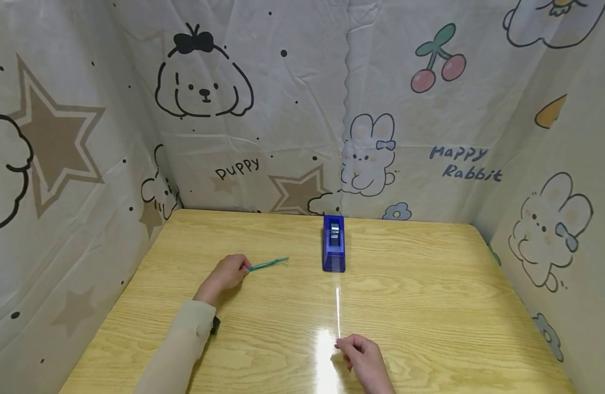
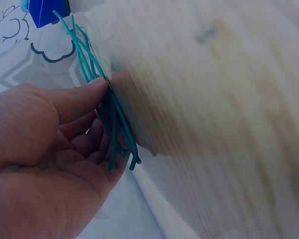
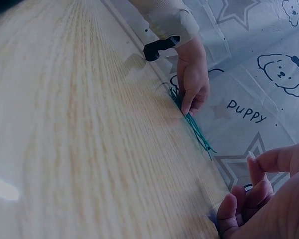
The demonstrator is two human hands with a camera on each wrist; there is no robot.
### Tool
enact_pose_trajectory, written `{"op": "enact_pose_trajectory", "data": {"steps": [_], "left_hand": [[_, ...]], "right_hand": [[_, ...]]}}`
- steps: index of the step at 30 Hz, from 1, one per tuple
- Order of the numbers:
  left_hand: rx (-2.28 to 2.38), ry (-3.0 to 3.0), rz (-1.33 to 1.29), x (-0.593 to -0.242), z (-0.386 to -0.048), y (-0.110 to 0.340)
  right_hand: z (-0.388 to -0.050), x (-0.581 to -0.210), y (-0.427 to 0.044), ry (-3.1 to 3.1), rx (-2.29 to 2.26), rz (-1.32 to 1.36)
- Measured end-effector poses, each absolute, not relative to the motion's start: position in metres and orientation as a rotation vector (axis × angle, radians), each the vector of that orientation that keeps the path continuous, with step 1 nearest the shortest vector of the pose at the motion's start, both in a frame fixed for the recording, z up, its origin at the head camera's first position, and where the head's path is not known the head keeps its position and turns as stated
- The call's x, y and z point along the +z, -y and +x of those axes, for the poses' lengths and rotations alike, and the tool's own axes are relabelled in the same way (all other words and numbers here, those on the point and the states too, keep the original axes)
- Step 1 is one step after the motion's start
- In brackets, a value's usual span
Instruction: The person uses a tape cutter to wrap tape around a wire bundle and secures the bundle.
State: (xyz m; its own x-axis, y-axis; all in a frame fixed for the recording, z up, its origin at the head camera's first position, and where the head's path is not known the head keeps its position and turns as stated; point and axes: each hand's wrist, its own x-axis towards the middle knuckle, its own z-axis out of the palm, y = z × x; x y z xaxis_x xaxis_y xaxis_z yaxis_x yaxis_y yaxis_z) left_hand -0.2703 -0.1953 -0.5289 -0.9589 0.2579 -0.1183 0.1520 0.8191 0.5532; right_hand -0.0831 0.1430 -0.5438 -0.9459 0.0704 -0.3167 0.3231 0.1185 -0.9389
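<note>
Left hand: Your left hand point(image 1: 231, 270) was nearly closed, with the thumb against the fingers in a pinch.
Strands: A loose bundle of thin green strands point(image 1: 268, 265) sat in that pinch, on the table or just above it; one end fanned out towards the middle, the other passed under your palm.
Right hand: Your right hand point(image 1: 365, 358) was also drawn narrow, its thumb and forefinger pinching a clear strip by its near end; the other fingers lay curled and held nothing you could see.
Tape: That strip of tape point(image 1: 338, 312) ran from your fingertips straight back to the dispenser, and appeared taut.
Dispenser: The blue dispenser point(image 1: 334, 261) stood near the table's far edge, beyond both your hands, with a roll inside.
Progress: By the look of it, you had the strands gathered and a length of tape pulled out. The tape seemed not yet cut free, and no tape showed on the strands; strip and bundle were well apart, so bringing them together was probably left.
Table: Wood-grained table point(image 1: 430, 284) lay under it all, with a bright glare beside your right hand.
Cloth: Printed cloth point(image 1: 302, 109) hung behind and at both sides.
</note>
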Motion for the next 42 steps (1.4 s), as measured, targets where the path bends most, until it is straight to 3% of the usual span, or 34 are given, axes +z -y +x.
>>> {"op": "enact_pose_trajectory", "data": {"steps": [11,24,42], "left_hand": [[0.908,-2.857,0.317,-0.530,-0.271,0.195],[0.689,-2.843,0.395,-0.526,-0.269,0.187],[0.931,-2.774,0.347,-0.524,-0.268,0.197]], "right_hand": [[-0.083,-0.543,-0.142,-2.219,-1.920,0.401],[-0.083,-0.544,-0.142,-2.224,-1.918,0.394],[-0.081,-0.539,-0.142,-2.200,-1.942,0.383]]}}
